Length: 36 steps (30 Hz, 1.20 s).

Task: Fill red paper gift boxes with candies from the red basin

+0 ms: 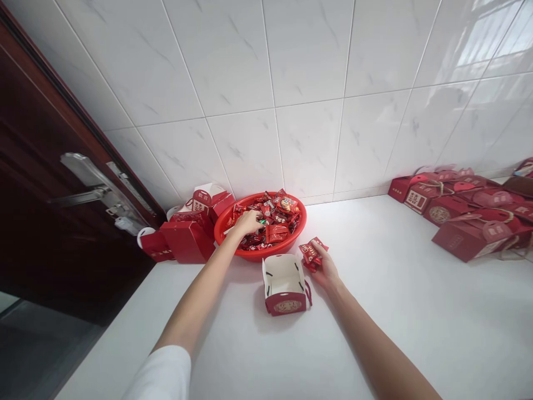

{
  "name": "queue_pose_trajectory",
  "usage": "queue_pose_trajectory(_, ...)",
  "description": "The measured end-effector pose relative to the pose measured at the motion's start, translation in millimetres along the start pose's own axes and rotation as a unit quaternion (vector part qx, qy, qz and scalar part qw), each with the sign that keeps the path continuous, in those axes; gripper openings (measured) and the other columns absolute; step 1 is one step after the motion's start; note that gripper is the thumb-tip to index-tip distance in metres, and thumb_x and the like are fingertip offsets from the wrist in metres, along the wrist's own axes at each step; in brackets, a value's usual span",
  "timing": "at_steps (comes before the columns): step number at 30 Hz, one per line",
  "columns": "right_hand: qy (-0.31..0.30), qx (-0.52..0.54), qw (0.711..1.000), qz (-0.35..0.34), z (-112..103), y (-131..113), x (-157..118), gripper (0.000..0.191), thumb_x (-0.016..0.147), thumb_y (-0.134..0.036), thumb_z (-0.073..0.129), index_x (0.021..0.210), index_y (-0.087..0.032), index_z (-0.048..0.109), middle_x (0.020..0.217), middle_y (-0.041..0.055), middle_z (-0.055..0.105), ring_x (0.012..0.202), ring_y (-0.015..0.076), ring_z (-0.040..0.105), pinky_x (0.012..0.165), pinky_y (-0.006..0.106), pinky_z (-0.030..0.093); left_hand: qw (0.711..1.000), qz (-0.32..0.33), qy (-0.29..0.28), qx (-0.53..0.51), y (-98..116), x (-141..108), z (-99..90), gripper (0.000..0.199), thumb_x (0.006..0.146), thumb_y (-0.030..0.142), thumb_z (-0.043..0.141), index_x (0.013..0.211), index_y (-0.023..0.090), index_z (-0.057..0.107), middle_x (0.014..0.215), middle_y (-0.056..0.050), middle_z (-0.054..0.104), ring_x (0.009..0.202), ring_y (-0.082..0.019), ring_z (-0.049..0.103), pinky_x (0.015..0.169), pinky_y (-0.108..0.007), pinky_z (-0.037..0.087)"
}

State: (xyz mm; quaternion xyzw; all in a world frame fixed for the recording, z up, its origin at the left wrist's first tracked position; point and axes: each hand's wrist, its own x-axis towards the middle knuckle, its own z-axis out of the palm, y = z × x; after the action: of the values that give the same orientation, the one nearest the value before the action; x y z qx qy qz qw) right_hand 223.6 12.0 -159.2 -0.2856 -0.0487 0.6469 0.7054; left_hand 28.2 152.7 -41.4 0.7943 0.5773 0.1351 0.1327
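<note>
A red plastic basin (255, 255) is heaped with wrapped candies (278, 233), mostly in red wrappers. My left hand (249, 222) reaches into it from the left, its fingers curled down among the candies. A bit of green wrapper shows by the fingertips, and what they pinch is hidden. In front of the basin stands an open gift box (285, 283), white inside with a dark red outside and a cord at its right side; its inside looks bare. Just right of the box, my right hand (325, 271) is closed on several red candy packets (312, 253).
Folded red boxes (189, 241) stand left of the basin, near a dark door (45, 166) with a metal handle. Several closed red gift boxes (466, 236) with twine handles sit at the right against the tiled wall (308, 139). Everything rests on a white tabletop (375, 266).
</note>
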Motion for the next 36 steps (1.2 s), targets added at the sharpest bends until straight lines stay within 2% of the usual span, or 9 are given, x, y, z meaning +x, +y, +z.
queue_pose_trajectory(6, -0.01, -0.024, 1.0, -0.017, 4, -2, -4, 0.026, 0.069, -0.023, 0.085, 0.071, -0.02, 0.059, 0.064, -0.0015, 0.07, 0.052, 0.0133, 0.065, 0.048, 0.022, 0.054, 0.994, 0.044, 0.056, -0.087, 8, -11, -2.3, 0.023, 0.075, 0.034, 0.069, 0.091, 0.017, 0.069, 0.086, -0.006, 0.073, 0.081, -0.021, 0.067, 0.074, -0.029, 0.05)
queue_pose_trajectory(10, -0.025, -0.041, 0.998, -0.038, 14, -8, -13, 0.029, 0.064, -0.027, 0.088, 0.072, -0.019, 0.062, 0.064, -0.0024, 0.068, 0.053, 0.0129, 0.064, 0.049, 0.022, 0.053, 0.961, 0.124, 0.068, -0.238, 19, -34, -9.7, 0.028, 0.072, 0.04, 0.071, 0.085, 0.018, 0.061, 0.082, -0.002, 0.067, 0.078, -0.018, 0.064, 0.075, -0.029, 0.051)
queue_pose_trajectory(13, -0.031, -0.05, 0.997, -0.058, 21, -15, -22, 0.032, 0.06, -0.03, 0.091, 0.073, -0.019, 0.064, 0.066, -0.003, 0.068, 0.056, 0.0117, 0.063, 0.05, 0.021, 0.052, 0.936, 0.197, -0.027, -0.29, 30, -63, -22.8, 0.03, 0.069, 0.04, 0.076, 0.083, 0.018, 0.061, 0.081, 0.0, 0.066, 0.076, -0.017, 0.062, 0.074, -0.029, 0.051)
queue_pose_trajectory(17, -0.035, -0.06, 0.994, -0.079, 29, -21, -33, 0.034, 0.057, -0.032, 0.092, 0.071, -0.019, 0.064, 0.067, -0.0038, 0.067, 0.057, 0.0111, 0.061, 0.052, 0.02, 0.051, 0.929, 0.254, -0.171, -0.21, 40, -97, -42.2, 0.023, 0.073, 0.034, 0.075, 0.087, 0.019, 0.066, 0.085, 0.0, 0.069, 0.08, -0.017, 0.064, 0.076, -0.028, 0.049)
queue_pose_trajectory(19, -0.037, -0.071, 0.993, -0.088, 31, -23, -38, 0.036, 0.056, -0.035, 0.093, 0.07, -0.019, 0.063, 0.065, -0.0042, 0.065, 0.056, 0.0101, 0.059, 0.051, 0.019, 0.048, 0.93, 0.258, -0.2, -0.167, 42, -106, -45.7, 0.025, 0.075, 0.037, 0.075, 0.092, 0.02, 0.069, 0.089, -0.001, 0.071, 0.086, -0.019, 0.066, 0.079, -0.028, 0.05)
queue_pose_trajectory(25, -0.059, -0.131, 0.979, -0.142, 38, -23, -51, 0.041, 0.059, -0.045, 0.091, 0.068, -0.018, 0.063, 0.063, -0.0039, 0.06, 0.055, 0.0093, 0.053, 0.049, 0.02, 0.044, 0.943, 0.254, -0.093, -0.194, 58, -113, -23.1, 0.029, 0.088, 0.045, 0.063, 0.101, 0.021, 0.073, 0.101, -0.004, 0.075, 0.093, -0.02, 0.068, 0.085, -0.03, 0.053)
queue_pose_trajectory(30, -0.111, -0.212, 0.949, -0.203, 42, -18, -58, 0.046, 0.072, -0.058, 0.08, 0.063, -0.018, 0.061, 0.057, -0.0021, 0.057, 0.051, 0.0109, 0.05, 0.046, 0.024, 0.042, 0.947, 0.229, -0.077, -0.214, 82, -118, 0.9, 0.042, 0.083, 0.041, 0.071, 0.119, 0.021, 0.07, 0.107, -0.005, 0.075, 0.096, -0.022, 0.07, 0.085, -0.032, 0.055)
queue_pose_trajectory(33, -0.114, -0.229, 0.941, -0.222, 42, -17, -60, 0.047, 0.075, -0.061, 0.077, 0.065, -0.018, 0.061, 0.06, -0.0014, 0.058, 0.054, 0.012, 0.052, 0.05, 0.025, 0.045, 0.938, 0.202, -0.075, -0.271, 85, -117, 5.0, 0.037, 0.081, 0.035, 0.071, 0.113, 0.019, 0.073, 0.098, -0.005, 0.077, 0.092, -0.021, 0.07, 0.084, -0.03, 0.055)
queue_pose_trajectory(36, -0.114, -0.236, 0.937, -0.231, 42, -20, -63, 0.045, 0.076, -0.063, 0.075, 0.072, -0.019, 0.063, 0.065, -0.0012, 0.061, 0.058, 0.0127, 0.054, 0.056, 0.027, 0.048, 0.924, 0.2, -0.053, -0.322, 79, -116, -3.0, 0.027, 0.08, 0.031, 0.07, 0.102, 0.017, 0.076, 0.095, -0.005, 0.077, 0.088, -0.019, 0.07, 0.084, -0.029, 0.056)
